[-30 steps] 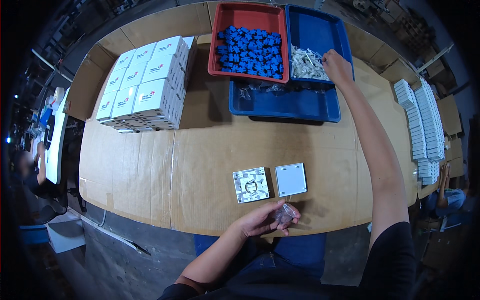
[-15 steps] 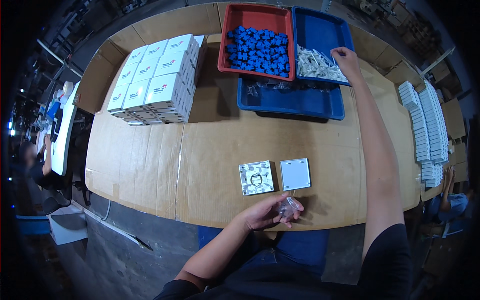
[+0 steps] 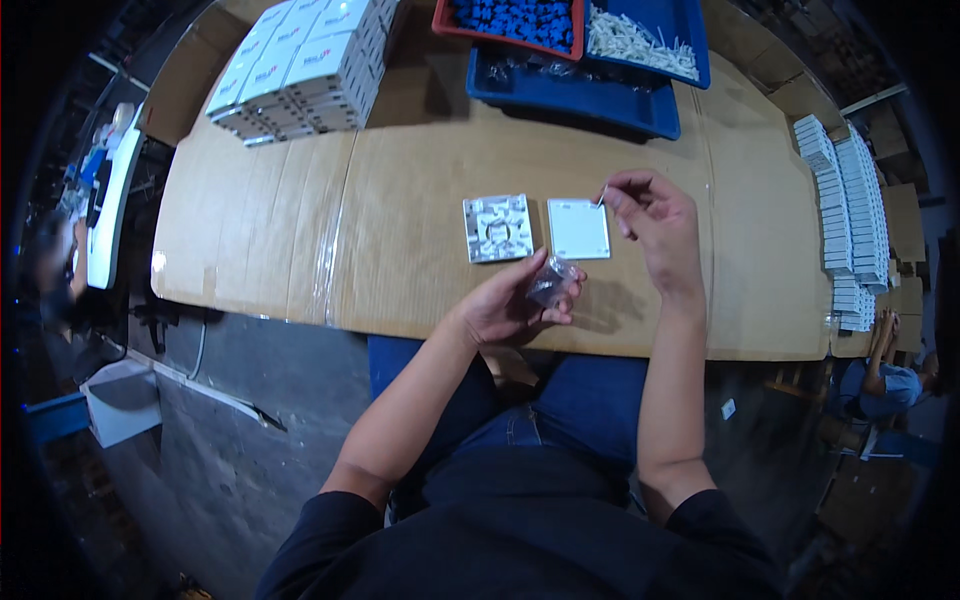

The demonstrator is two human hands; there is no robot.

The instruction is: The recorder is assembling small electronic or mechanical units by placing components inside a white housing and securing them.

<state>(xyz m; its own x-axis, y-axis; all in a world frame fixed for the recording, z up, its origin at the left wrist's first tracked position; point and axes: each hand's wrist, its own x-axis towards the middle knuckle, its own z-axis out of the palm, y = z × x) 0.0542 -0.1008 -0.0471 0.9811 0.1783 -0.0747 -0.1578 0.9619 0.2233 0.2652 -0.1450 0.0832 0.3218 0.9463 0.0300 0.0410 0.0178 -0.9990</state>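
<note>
My left hand (image 3: 515, 300) holds a small clear plastic bag (image 3: 551, 281) near the table's front edge. My right hand (image 3: 655, 220) is raised over the table to the right of it, pinching a small white piece (image 3: 603, 194) between thumb and fingertips. Just beyond the hands, two square white plates lie side by side on the cardboard-covered table (image 3: 400, 220): the left plate (image 3: 497, 228) shows its ribbed back, the right plate (image 3: 579, 229) is plain and smooth.
At the far edge stand a red tray of blue parts (image 3: 515, 18), a blue tray of white pieces (image 3: 650, 40) and a lower blue tray (image 3: 580, 90). White boxes (image 3: 305, 60) are stacked far left. Stacks of white plates (image 3: 850, 200) line the right edge. Another person (image 3: 885, 375) sits lower right.
My right hand has come back from the blue tray at the far edge to just above the plain plate, now pinching a small white piece. My left hand still holds the bag.
</note>
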